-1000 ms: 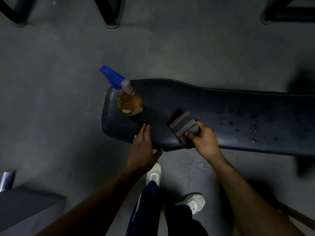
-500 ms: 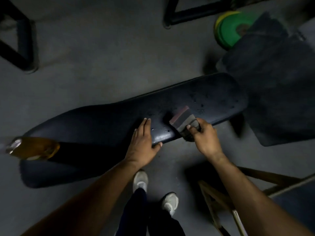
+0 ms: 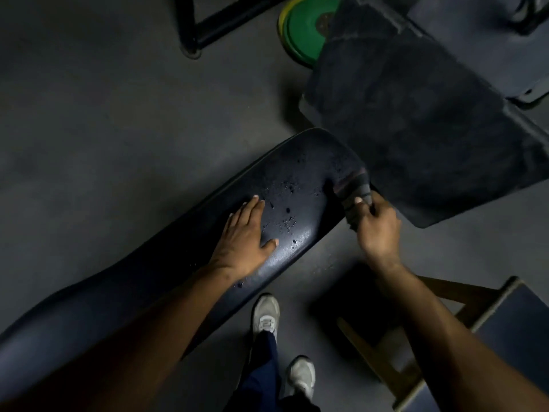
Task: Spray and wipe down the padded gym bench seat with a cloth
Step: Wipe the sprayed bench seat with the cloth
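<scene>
Bench seat: the dark padded bench runs diagonally from the lower left to the upper middle of the view; its rounded far end lies just beside a second dark pad.
Droplets: beads of spray sit on the pad between the two hands, so this stretch is wetted but, by the look of it, not yet wiped.
Cloth: a folded dark cloth with a reddish stripe is pressed at the right edge of the pad's far end.
Right hand: the right hand is closed around the cloth, thumb on top.
Left hand: the left hand lies flat, fingers spread and holding nothing, on the pad, apparently bracing.
Change: half a second ago the cloth was mid-pad; it is now at the far end, and the left hand has followed along the seat. A second ago a spray bottle stood at the opposite end; it is now out of the frame.
Meaning: spraying looks finished and wiping has reached one end; the droplets suggest another pass is needed.
Hidden: the lower part of the cloth is covered by the fingers; the pad's near end is cut off by the forearm and the frame edge; the bench frame is not visible.
Hard to read: dim light hides which areas are dry.
Surroundings: a green weight plate lies on the floor beyond.
</scene>
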`<state>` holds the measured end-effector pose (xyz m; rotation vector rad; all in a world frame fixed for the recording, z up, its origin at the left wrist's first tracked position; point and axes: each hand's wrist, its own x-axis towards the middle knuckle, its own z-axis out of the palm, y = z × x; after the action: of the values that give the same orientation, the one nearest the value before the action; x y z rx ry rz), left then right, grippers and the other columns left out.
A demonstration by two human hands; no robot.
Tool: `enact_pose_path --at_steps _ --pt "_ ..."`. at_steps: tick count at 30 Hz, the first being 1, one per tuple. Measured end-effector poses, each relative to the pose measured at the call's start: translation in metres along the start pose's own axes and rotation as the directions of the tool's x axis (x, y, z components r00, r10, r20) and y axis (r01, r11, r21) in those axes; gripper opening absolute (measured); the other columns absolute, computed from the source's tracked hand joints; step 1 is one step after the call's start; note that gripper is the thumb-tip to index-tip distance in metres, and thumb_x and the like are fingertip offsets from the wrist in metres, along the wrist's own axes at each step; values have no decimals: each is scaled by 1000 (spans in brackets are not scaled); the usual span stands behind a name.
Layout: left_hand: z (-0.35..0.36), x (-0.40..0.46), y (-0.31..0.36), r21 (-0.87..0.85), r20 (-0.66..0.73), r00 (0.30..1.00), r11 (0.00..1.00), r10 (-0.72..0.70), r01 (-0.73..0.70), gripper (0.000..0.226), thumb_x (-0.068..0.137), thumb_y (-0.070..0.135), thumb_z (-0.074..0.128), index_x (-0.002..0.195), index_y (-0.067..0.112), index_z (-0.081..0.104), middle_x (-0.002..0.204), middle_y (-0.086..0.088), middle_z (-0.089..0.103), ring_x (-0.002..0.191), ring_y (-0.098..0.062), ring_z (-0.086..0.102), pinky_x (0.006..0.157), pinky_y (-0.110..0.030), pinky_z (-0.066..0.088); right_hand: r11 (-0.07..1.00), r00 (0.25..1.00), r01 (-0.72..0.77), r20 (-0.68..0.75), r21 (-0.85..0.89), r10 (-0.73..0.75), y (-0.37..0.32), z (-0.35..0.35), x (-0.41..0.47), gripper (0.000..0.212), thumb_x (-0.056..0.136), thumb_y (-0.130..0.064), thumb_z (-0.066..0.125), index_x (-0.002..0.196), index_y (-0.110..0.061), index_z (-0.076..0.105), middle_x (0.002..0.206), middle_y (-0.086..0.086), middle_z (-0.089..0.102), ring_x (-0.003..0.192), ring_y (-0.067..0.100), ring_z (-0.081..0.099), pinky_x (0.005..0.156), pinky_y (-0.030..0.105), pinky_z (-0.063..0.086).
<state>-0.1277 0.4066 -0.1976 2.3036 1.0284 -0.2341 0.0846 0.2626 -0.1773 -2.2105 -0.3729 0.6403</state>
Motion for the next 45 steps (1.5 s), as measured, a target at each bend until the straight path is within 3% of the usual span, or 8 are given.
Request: enact_pose_path --at_steps 3,9,15,21,28,36,42,45 --pt "-4 37 -6 20 23 1000 1000 0 -1 94 90 51 62 160 15 10 169 1 1 155 -21 7 126 -39 4 979 985 129 -92 -159 -144 6 17 35 36 106 -14 53 140 -12 65 144 11 66 139 28 57 114 39 46" --pt "-4 97 -8 57 68 997 998 20 -24 97 90 51 61 160 14 6 169 -1 -1 155 -21 8 125 -38 4 713 892 415 408 -565 -196 46 74 42 64 110 -43 39 168 -21 27 178 13 11 165 39 6 131 54 4" --pt "-3 128 -1 137 159 987 990 20 -42 98 92 57 54 160 16 -3 169 1 -13 156 -18 -4 125 -39 -2 601 917 381 370 -703 -148 55 49 46 62 111 -56 23 169 -40 10 179 -6 -1 166 28 0 133 54 3" --pt "7 128 0 201 193 981 979 2 -42 111 87 63 57 159 14 -12 165 0 -25 154 -16 -18 125 -42 -2 686 953 235 303 -689 -22 22 54 121 64 110 -61 25 168 -45 4 179 2 -12 165 37 -12 131 58 -3" --pt "-6 133 0 187 297 955 982 -23 -35 111 87 66 54 158 17 -15 163 4 -30 151 -13 -23 126 -42 1 543 771 590 617 -598 -159 32 42 88 60 110 -54 18 167 -46 2 178 -7 -7 163 27 -15 133 54 0" --pt "-4 135 -1 210 303 953 976 -16 -50 115 84 70 57 159 16 -12 164 2 -28 153 -15 -20 125 -45 4 676 875 401 477 -618 -84 7 48 162 57 115 -44 26 168 -44 5 179 1 -10 165 34 -12 134 54 1" --pt "-1 135 2 200 285 958 980 -41 -18 113 82 73 48 159 15 -11 165 1 -24 153 -15 -18 125 -46 3 544 718 644 669 -537 -190 -17 81 142 60 114 -39 27 169 -39 4 179 0 -7 165 31 -12 132 51 -1" --pt "-3 130 -3 220 219 975 975 -25 -24 114 71 78 29 160 16 -3 168 2 -15 155 -15 -9 125 -46 9 490 686 687 701 -537 -194 -2 54 123 58 109 -44 25 167 -41 20 179 -2 13 165 29 12 130 51 12"
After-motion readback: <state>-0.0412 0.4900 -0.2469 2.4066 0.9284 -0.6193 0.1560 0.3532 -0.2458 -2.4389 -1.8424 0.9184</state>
